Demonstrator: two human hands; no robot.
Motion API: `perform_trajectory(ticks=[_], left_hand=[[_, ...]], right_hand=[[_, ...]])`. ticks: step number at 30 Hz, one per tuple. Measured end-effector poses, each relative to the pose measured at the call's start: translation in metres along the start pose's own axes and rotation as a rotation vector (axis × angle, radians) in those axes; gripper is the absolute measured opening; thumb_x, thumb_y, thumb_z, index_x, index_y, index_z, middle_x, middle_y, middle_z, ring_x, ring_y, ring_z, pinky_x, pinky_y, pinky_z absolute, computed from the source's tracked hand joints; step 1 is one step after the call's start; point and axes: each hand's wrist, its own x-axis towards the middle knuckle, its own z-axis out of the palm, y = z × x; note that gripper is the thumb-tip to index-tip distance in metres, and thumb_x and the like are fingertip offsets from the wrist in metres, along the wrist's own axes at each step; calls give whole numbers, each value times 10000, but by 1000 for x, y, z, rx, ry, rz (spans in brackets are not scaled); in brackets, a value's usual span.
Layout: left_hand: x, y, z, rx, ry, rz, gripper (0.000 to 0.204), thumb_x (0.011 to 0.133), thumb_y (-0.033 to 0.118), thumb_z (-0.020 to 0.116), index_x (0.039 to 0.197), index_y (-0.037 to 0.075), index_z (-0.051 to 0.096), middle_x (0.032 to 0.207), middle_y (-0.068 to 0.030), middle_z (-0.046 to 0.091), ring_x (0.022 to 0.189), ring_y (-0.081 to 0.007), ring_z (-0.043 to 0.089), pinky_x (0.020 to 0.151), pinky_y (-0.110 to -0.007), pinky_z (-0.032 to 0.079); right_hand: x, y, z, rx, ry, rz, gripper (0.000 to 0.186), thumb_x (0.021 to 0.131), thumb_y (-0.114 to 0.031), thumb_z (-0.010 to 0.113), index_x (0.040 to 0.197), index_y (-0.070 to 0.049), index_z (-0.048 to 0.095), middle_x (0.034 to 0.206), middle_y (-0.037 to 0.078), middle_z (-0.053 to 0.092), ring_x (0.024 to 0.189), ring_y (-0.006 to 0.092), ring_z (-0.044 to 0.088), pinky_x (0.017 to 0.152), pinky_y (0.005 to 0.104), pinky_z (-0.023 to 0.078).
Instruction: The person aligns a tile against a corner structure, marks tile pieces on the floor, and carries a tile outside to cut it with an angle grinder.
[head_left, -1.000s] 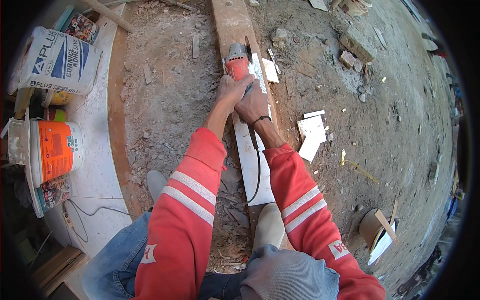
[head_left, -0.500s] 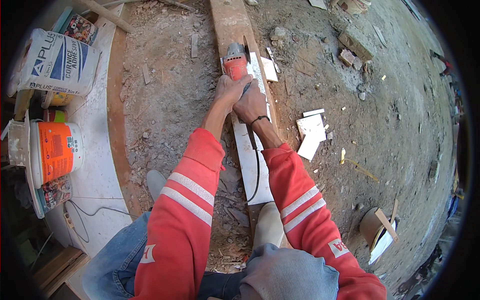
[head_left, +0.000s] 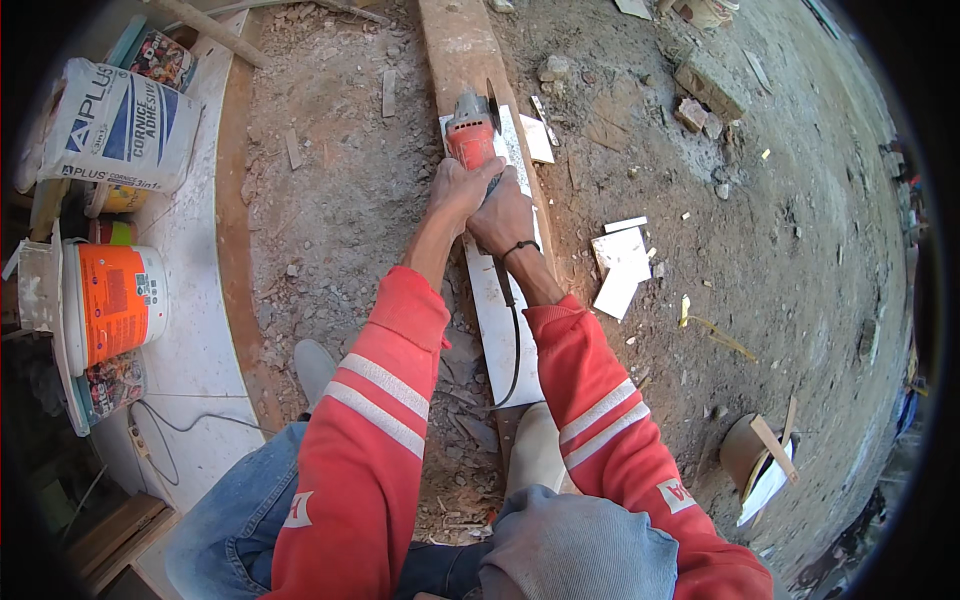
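Both of my hands are closed around a red angle grinder [head_left: 470, 136] with a grey head. My left hand [head_left: 460, 188] wraps the body from the left, and my right hand [head_left: 503, 213] grips the rear, close against it. On the right of the head, the thin cutting disc [head_left: 493, 103] stands edge-on over a long white tile [head_left: 493, 335]. The tile lies along a wooden plank [head_left: 462, 45]; my shoe [head_left: 538, 450] is at its near end. A black power cord [head_left: 517, 350] trails back toward me from the grinder. The disc's contact with the tile is too small to tell.
Broken white tile pieces [head_left: 622, 270] lie on the dirt to the right, with a tilted bucket [head_left: 745, 455] nearer me. Concrete lumps [head_left: 712, 88] sit farther off. At left, a white ledge [head_left: 190, 300] bears an adhesive bag [head_left: 125, 125] and an orange-and-white bucket [head_left: 115, 305].
The grinder and both hands have shifted slightly toward me along the tile. My grip on it looks the same.
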Motion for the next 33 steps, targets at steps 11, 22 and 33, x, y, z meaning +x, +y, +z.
perform_trajectory(ticks=[11, 22, 33], left_hand=[[-26, 10, 2, 1, -8, 1, 580, 797, 430, 852, 996, -101, 729, 1010, -249, 745, 918, -295, 742, 796, -426, 576], [-12, -6, 10, 28, 42, 0, 600, 787, 451, 857, 1014, -89, 728, 1017, -261, 745, 937, -332, 749, 823, -446, 576], [10, 20, -1, -10, -5, 14, 495, 804, 383, 850, 956, -75, 741, 946, -199, 748, 830, -250, 739, 739, -407, 580]], right_hand=[[-12, 5, -2, 16, 0, 8, 806, 831, -506, 789, 1268, 84, 458, 1090, 371, 700, 1033, 533, 704, 870, 556, 573], [-14, 4, -5, 4, 3, 27, 804, 828, -495, 792, 1261, 96, 462, 1083, 364, 703, 1033, 529, 707, 872, 554, 575], [18, -9, -3, 13, 7, 22, 813, 818, -534, 783, 1291, 31, 439, 1083, 375, 705, 1019, 536, 716, 870, 572, 584]])
